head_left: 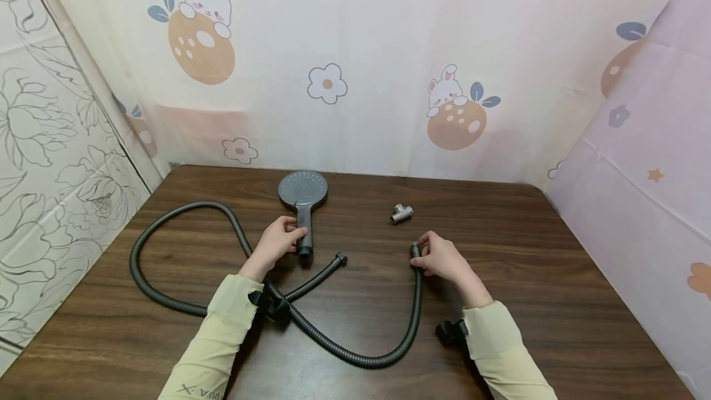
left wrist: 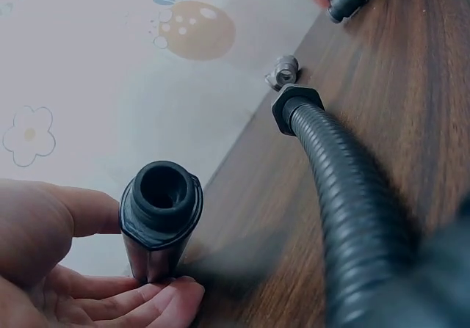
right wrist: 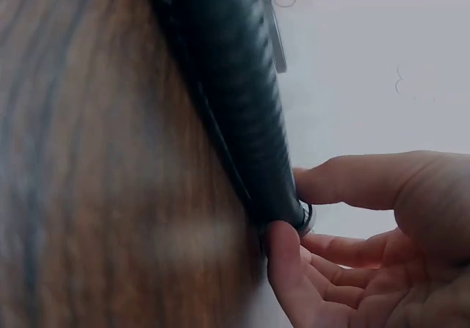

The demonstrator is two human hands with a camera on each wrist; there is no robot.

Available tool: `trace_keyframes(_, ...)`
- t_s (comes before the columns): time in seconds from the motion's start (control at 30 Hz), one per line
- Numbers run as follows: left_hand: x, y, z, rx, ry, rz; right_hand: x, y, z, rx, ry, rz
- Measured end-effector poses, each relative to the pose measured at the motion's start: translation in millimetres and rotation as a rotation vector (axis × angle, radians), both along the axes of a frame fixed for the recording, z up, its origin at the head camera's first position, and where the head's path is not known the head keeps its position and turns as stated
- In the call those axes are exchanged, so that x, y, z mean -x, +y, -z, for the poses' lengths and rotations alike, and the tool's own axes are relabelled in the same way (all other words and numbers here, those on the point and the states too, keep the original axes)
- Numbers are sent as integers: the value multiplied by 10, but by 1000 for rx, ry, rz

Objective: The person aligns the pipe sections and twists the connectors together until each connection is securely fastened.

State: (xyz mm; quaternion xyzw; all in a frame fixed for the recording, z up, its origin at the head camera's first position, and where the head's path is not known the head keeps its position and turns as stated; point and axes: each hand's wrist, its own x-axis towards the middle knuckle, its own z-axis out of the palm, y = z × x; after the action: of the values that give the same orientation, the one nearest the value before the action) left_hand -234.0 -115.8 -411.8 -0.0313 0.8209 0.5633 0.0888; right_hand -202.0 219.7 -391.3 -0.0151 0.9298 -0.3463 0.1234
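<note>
My left hand [head_left: 278,241] holds the handle of a dark grey shower head [head_left: 303,189], its round spray face turned up. In the left wrist view the handle's open threaded end [left wrist: 163,188] points at the camera, with the thumb at its side and the fingers beneath. To the right, my right hand [head_left: 441,258] pinches one end of a black ribbed shower hose [head_left: 378,362] between thumb and fingers. The hose loops left under my left forearm and crosses itself. Its other end, a hex nut [head_left: 341,258], points up between my hands, near the shower head's handle.
A small silver T-shaped pipe fitting [head_left: 401,213] lies behind the hose ends, toward the table's back. Printed curtains [head_left: 366,29] stand along the back and sides of the brown wooden table [head_left: 528,233]. Both wrists wear black camera mounts [head_left: 451,332].
</note>
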Motion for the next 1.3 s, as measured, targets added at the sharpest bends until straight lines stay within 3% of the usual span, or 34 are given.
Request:
trace_keyframes(0.23,3,9,3,-77,-40,-15,4,-26,10,1,47,4)
trace_keyframes(0.53,25,22,1,-253,-146,-34,28,-42,42,111,40,80)
trace_keyframes(0.9,36,75,-13,-417,-232,-51,27,-96,52,233,15,88)
trace_keyframes(1.3,32,98,-10,-526,-258,-49,39,-139,43,547,18,118)
